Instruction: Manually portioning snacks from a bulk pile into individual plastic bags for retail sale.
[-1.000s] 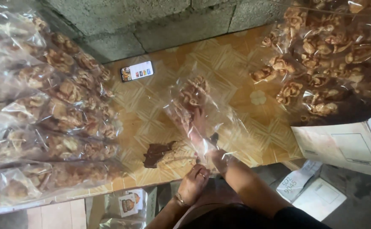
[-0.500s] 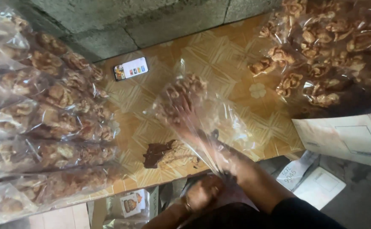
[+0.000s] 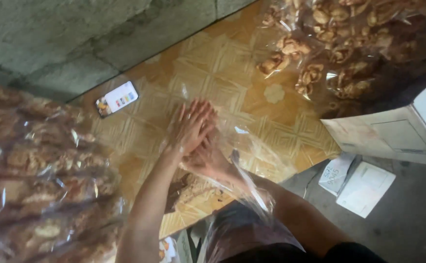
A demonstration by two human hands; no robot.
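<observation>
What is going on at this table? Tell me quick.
A person is packing fried snacks. The left hand lies flat, fingers spread, on a clear plastic bag on the patterned table. The right hand is beside it under the plastic; its grip cannot be told. Filled snack bags are stacked on the left, and a big bag of loose snacks sits on the right. A phone lies near the wall.
</observation>
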